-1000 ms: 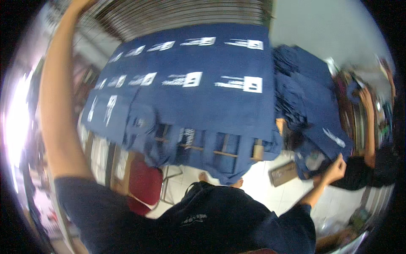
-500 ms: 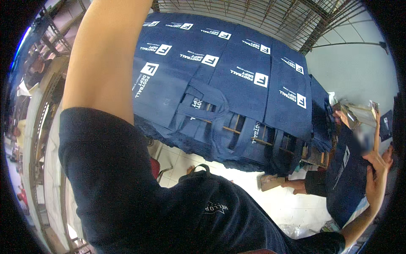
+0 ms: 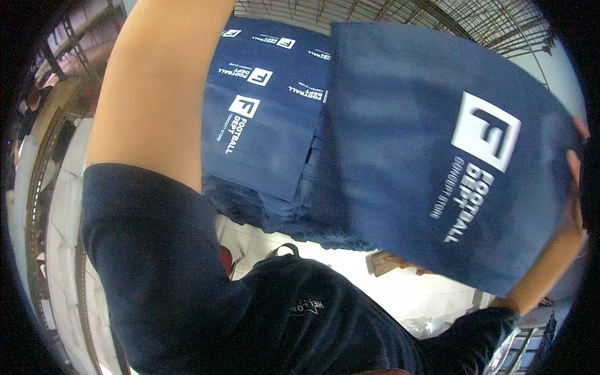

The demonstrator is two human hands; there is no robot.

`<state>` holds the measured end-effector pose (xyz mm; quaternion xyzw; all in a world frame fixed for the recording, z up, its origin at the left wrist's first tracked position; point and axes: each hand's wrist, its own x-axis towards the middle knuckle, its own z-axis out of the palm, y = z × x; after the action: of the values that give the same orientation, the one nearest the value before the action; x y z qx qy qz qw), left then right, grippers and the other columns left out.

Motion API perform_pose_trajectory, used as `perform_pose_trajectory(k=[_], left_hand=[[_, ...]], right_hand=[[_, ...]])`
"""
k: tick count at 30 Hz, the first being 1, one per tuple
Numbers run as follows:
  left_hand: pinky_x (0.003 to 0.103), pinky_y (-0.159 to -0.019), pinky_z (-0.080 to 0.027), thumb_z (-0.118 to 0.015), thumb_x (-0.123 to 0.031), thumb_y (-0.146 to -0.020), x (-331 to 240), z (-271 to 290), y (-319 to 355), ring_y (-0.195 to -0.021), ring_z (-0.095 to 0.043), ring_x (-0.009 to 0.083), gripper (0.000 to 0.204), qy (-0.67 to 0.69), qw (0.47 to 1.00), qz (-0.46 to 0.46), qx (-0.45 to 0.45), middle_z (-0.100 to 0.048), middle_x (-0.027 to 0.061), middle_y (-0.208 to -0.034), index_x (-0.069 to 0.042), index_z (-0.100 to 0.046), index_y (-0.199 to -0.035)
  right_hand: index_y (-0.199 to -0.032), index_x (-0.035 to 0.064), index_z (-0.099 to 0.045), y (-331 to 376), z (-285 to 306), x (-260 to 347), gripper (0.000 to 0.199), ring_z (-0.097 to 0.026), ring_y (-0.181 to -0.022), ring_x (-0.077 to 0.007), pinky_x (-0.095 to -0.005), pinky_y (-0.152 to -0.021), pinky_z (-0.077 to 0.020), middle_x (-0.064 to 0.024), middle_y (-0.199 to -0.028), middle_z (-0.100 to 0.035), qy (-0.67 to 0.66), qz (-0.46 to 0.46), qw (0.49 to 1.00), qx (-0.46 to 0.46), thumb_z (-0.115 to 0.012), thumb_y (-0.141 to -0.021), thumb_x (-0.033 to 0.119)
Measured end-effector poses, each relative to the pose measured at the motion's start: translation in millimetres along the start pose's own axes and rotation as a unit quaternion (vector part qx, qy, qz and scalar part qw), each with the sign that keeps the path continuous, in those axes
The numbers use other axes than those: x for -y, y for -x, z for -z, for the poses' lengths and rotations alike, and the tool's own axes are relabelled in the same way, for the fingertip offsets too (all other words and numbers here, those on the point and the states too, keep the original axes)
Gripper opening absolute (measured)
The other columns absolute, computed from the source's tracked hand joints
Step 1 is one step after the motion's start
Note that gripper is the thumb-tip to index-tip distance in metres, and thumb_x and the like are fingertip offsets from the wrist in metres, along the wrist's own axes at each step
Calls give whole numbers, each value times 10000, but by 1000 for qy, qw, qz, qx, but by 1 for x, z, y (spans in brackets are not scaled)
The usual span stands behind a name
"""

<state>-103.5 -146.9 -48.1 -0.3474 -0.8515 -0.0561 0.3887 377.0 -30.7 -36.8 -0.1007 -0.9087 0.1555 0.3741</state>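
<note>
A navy blue fabric bag (image 3: 400,150) with a white square emblem and lettering is held up on the right, in front of part of the pile. At its far right edge my right hand (image 3: 574,172) grips it, mostly side-on and partly lost in the dark rim. My left arm (image 3: 150,94) reaches up past the top edge, so the left hand is out of the picture. Behind the raised bag, more navy bags (image 3: 281,119) of the same print lie overlapping in rows, with layered folded edges (image 3: 250,209) along the near side.
Wire grid racks (image 3: 387,15) stand beyond the pile. On the left runs a metal shelf frame (image 3: 44,162) with pale stacked material (image 3: 65,231). A foot (image 3: 400,261) shows below the raised bag on the pale tiled floor (image 3: 375,294). Clear plastic (image 3: 422,326) lies lower down.
My right hand has raised the bag from the right side and swung it across the pile, covering its right part. The person seen at the right is now mostly hidden behind it.
</note>
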Motion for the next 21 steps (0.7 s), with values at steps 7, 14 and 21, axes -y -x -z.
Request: perform_pose_trajectory(k=[7,14,21], left_hand=[[622,-1084,-153,-711,-217,-676,0,5,11,-1412,-5,389,1186,17,999,-29,-7,93,107,-1553,-308,176,-1457],[612,-1090,-151,-731,-222,-682,3,4,16,-1410,15,399,1207,31,999,-29,8,127,120,-1545,-319,198,-1447],[619,-1080,-165,-747,-235,-658,-1,-2,9,-1406,16,425,1225,28,999,-18,6,86,143,-1546,-307,182,-1453]], right_hand=[[-1219,0,-561,34,-162,-134,512,-515,-1126,-187,-291,-1002,-354,-88,-1231,-563,-260,-230,934,80,-585,-711,-64],[-1180,13,-598,59,-286,-196,458,-539,-1044,-148,-255,-933,-396,-64,-1184,-573,-231,-276,917,173,-538,-745,-117],[-1135,37,-628,80,-301,-208,402,-558,-1090,-210,-289,-945,-396,-98,-1158,-615,-167,-293,928,157,-571,-757,-86]])
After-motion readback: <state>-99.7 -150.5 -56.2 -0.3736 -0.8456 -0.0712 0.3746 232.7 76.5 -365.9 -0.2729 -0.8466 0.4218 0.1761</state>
